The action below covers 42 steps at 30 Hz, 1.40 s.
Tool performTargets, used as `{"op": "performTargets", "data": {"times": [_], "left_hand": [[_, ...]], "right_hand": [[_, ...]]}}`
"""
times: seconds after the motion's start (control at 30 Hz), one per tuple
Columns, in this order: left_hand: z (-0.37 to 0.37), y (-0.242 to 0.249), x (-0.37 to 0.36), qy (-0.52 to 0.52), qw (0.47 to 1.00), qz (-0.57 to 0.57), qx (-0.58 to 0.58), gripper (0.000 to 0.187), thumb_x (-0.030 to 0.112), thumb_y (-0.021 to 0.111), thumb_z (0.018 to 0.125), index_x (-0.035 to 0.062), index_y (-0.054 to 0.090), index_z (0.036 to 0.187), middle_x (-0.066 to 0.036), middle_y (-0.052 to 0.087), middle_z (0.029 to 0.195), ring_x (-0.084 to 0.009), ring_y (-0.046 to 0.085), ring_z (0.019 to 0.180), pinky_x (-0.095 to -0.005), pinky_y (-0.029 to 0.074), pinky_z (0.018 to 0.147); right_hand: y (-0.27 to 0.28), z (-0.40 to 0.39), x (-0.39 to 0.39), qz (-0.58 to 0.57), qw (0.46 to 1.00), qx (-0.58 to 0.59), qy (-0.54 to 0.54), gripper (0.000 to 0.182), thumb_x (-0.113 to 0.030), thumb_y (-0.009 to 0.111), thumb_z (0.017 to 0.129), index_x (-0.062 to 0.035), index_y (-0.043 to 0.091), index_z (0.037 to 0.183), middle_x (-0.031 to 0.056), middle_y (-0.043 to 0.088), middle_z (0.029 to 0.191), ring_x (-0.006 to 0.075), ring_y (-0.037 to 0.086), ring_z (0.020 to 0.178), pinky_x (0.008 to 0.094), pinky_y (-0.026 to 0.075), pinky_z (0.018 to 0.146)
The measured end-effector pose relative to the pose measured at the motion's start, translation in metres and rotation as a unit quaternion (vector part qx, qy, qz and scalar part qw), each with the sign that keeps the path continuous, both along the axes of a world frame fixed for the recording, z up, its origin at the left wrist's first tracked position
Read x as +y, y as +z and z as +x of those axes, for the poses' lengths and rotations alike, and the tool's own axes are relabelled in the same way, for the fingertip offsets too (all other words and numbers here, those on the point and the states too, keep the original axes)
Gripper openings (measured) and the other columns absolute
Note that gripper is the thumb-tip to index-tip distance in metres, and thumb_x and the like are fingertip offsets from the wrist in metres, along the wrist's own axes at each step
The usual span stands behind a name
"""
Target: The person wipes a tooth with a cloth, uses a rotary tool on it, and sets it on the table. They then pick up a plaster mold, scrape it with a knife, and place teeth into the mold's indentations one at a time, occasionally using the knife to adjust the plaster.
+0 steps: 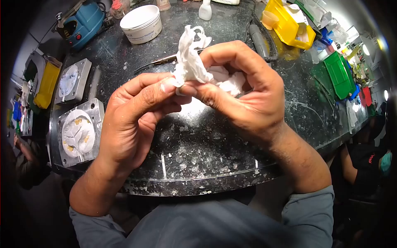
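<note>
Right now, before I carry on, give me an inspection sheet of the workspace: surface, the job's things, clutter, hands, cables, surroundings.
Surface: dark bench, scratched and speckled with pale residue.
Job's things: crumpled white material, raised off the bench between both hands.
Clutter: two plaster-filled metal blocks at left, upper block and lower block; white tub, slim tool and white bottle beyond the hands; yellow bin and green bin at right.
Hands: left hand and right hand pinch the material, fingertips close together.
Cables: dark cord beside the grey handheld device.
Surroundings: another person at far right, partly in shadow.
</note>
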<state>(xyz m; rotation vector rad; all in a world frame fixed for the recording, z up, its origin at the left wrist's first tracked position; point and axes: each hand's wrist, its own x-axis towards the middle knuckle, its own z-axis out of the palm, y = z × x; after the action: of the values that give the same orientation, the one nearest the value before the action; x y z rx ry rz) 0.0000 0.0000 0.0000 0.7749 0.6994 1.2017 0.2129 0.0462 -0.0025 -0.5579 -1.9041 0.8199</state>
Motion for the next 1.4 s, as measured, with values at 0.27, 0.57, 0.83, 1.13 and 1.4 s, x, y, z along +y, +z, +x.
{"op": "performTargets", "data": {"times": [0.27, 0.57, 0.83, 1.13, 1.4], "left_hand": [[0.010, -0.004, -0.004, 0.038, 0.993, 0.110, 0.016, 0.021, 0.004, 0.069, 0.092, -0.0052, 0.069, 0.111, -0.017, 0.074, 0.105, -0.0233, 0.072, 0.099, -0.0383, 0.055, 0.095], [0.012, -0.005, -0.004, 0.038, 0.995, 0.088, 0.003, 0.020, -0.002, 0.071, 0.090, -0.0037, 0.070, 0.109, -0.017, 0.074, 0.107, -0.0227, 0.072, 0.100, -0.0385, 0.057, 0.098], [0.013, 0.000, -0.008, 0.081, 0.980, 0.145, 0.105, 0.024, 0.003, 0.068, 0.093, -0.0039, 0.069, 0.115, -0.018, 0.074, 0.108, -0.0253, 0.071, 0.102, -0.0398, 0.055, 0.098], [0.012, -0.003, -0.008, 0.069, 0.987, 0.143, -0.005, 0.021, -0.001, 0.071, 0.091, -0.0039, 0.071, 0.112, -0.016, 0.075, 0.105, -0.0208, 0.072, 0.101, -0.0346, 0.056, 0.096], [0.008, -0.001, -0.006, 0.038, 0.996, 0.077, 0.009, 0.018, 0.001, 0.072, 0.091, -0.0027, 0.070, 0.108, -0.012, 0.074, 0.103, -0.0163, 0.070, 0.094, -0.0308, 0.053, 0.092]], "right_hand": [[0.010, 0.004, -0.008, -0.038, 0.998, 0.039, 0.034, 0.024, 0.015, 0.065, 0.084, 0.0078, 0.067, 0.107, 0.0114, 0.070, 0.101, 0.0164, 0.070, 0.094, 0.0286, 0.056, 0.084], [0.009, -0.003, -0.013, -0.098, 0.992, 0.070, -0.033, 0.017, 0.003, 0.069, 0.093, 0.0045, 0.066, 0.110, 0.0076, 0.072, 0.098, 0.0105, 0.068, 0.090, 0.0253, 0.055, 0.081], [0.014, 0.005, 0.005, 0.114, 0.989, 0.090, -0.029, 0.032, 0.010, 0.065, 0.089, 0.0033, 0.060, 0.120, 0.0128, 0.071, 0.106, 0.0149, 0.068, 0.089, 0.0270, 0.058, 0.076], [0.006, -0.008, 0.001, 0.282, 0.958, 0.023, -0.052, 0.036, 0.008, 0.082, 0.072, 0.0000, 0.077, 0.107, 0.0105, 0.073, 0.099, 0.0170, 0.069, 0.081, 0.0264, 0.056, 0.069], [-0.001, -0.007, 0.011, 0.344, 0.936, 0.022, -0.071, 0.030, 0.001, 0.086, 0.071, -0.0004, 0.076, 0.099, 0.0083, 0.071, 0.088, 0.0172, 0.069, 0.075, 0.0253, 0.055, 0.062]]}}
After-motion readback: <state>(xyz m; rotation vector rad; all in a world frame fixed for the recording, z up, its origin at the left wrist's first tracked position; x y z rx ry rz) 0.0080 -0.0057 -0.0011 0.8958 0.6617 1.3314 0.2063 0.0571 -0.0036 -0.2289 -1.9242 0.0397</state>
